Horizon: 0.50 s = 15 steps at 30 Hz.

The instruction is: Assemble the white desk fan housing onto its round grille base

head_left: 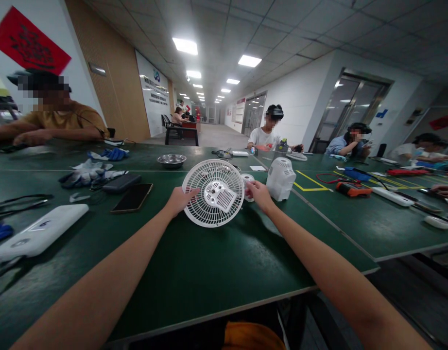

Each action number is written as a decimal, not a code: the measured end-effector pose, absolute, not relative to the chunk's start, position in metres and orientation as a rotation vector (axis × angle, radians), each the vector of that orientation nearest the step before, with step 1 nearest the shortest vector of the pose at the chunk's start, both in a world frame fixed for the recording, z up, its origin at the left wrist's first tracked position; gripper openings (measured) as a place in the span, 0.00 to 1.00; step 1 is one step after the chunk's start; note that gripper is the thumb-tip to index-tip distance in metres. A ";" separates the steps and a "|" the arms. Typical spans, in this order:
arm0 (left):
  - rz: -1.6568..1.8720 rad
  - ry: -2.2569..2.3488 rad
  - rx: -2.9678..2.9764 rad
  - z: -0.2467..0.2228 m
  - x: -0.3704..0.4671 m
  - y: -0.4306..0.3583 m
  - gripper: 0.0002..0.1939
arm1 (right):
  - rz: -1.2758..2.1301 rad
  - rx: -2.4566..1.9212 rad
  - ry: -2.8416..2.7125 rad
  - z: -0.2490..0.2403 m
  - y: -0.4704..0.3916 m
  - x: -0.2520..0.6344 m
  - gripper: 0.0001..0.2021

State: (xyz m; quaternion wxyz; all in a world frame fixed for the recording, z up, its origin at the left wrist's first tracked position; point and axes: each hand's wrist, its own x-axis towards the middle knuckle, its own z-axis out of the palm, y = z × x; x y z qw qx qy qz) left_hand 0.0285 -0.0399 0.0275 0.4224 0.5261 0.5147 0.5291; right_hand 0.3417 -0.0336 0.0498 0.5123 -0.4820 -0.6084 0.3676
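Observation:
In the head view, a round white fan grille (224, 198) is held up over the green table, its slotted central plate facing me. My left hand (179, 199) is closed on the grille's left rim, with the thumb across the bars. Just right of the grille, my right hand (259, 192) pinches a small white rounded part (248, 179); its far side and lower end are partly hidden by the fingers and grille. A white plastic housing (281, 179) with slots at its top stands upright on the table beyond my right hand.
Behind the grille sits a metal bowl (171, 161). To the left lie a dark phone (132, 198), a dark case (122, 183), gloves (87, 175) and a white power bank (42, 231). An orange multimeter (353, 189) lies right. Co-workers sit around the table (216, 272).

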 end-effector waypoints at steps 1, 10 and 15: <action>1.328 1.291 1.321 0.027 0.028 -0.040 0.15 | 0.995 -1.134 -1.470 0.049 -0.037 0.335 0.16; 1.292 1.336 1.350 0.027 0.026 -0.038 0.16 | 1.929 -1.006 -1.356 0.045 -0.065 0.307 0.28; 1.279 1.355 1.333 0.029 0.026 -0.040 0.16 | 2.064 -0.868 -1.253 0.052 -0.073 0.301 0.27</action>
